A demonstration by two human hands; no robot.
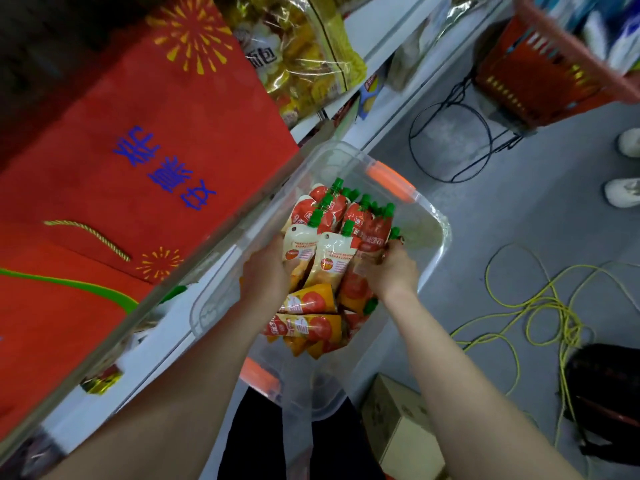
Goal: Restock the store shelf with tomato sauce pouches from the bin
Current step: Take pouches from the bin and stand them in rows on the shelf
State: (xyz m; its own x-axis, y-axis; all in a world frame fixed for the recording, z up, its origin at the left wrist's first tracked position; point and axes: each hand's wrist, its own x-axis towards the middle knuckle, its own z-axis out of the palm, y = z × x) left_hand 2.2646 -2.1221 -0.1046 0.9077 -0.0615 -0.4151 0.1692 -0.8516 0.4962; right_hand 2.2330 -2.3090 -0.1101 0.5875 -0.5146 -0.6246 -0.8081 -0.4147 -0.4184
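Note:
A clear plastic bin [429,233] with orange handles sits low in front of me, beside the shelf. Inside it, both hands press on a bunch of tomato sauce pouches [341,237] with green caps, held upright between them. My left hand [266,271] grips the bunch's left side, my right hand [391,268] its right side. More loose pouches [311,323] lie flat in the bin below the bunch. The shelf edge [214,233] runs diagonally just left of the bin.
Red gift bags [145,140] fill the shelf at left, snack bags [304,53] lie farther along. A red basket [554,67] on a wire stand is at top right. Yellow cable [554,306], a cardboard box [398,420] and someone's white shoes [623,192] are on the grey floor.

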